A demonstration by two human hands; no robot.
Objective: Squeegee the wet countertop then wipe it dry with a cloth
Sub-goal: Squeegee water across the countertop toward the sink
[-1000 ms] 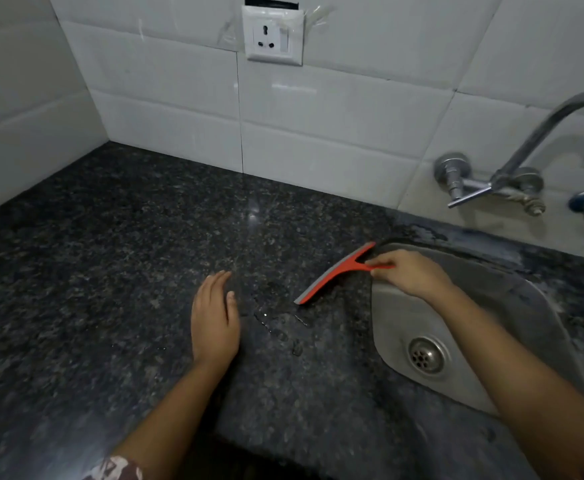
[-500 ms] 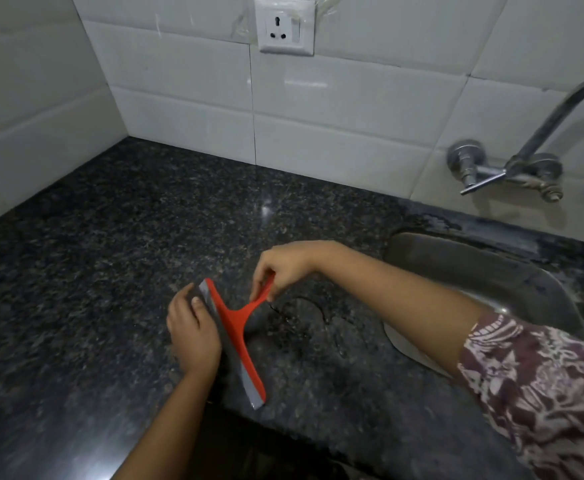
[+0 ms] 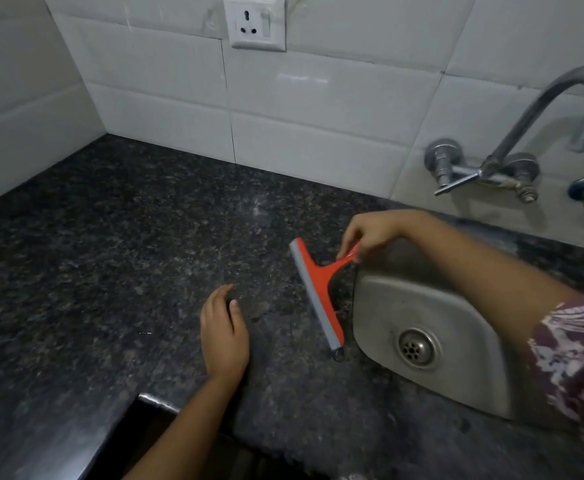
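Head view: fingers [image 3: 347, 241] of the right hand [image 3: 375, 230] pinch the squeegee [image 3: 318, 287] handle, blade on the table [image 3: 110, 254] just beside the sink [image 3: 387, 299], likely to sweep water in; left hand [image 3: 224, 336] rests nearby, fingers loosely together, steadying.

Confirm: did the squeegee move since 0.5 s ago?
Yes. The squeegee went right, toward the sink: it was beside the left hand, now its blade lies just off the sink's left rim.
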